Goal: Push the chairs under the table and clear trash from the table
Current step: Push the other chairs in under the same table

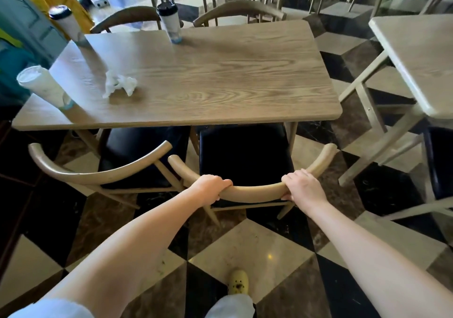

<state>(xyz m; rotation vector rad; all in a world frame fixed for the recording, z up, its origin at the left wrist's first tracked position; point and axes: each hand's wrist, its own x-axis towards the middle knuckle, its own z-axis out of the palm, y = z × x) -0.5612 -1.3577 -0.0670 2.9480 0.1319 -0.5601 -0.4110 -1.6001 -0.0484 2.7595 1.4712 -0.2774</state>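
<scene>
Wood everywhere, pale and grain-streaked; left to right across the table (220,72): white paper cup (43,86) with no lid at the near left corner, tall lidded cup (67,24) at the far left edge, crumpled white tissue (119,84) just beside the first cup, another dark-lidded cup (170,22) along the far edge, then bare board out to the right end.

Below the near edge, left chair (98,168) angled, curved backrest well clear of the table, dark padded seat only partly under; touched by nothing.

Right chair (247,190) next to it, dark seat already part-way beneath the top, bent backrest rail running left to right, straight across the push direction; table edge dead ahead of both grips, away from the body.

Left hand (213,187) wrapped over the rail left of centre, grip closed round the smooth rounded wood; right hand (302,187) likewise clamped on the rail right of centre, thumb tucked under; both about equally near, set evenly either side of the middle.

Likely an even forward shove, keeping the rail parallel to the table edge; probable snag at the left tip of the rail, just beside the neighbouring chair's backrest end.

Hard glossy checkered floor (257,249) beneath, probably easy sliding for thin wooden legs.
</scene>
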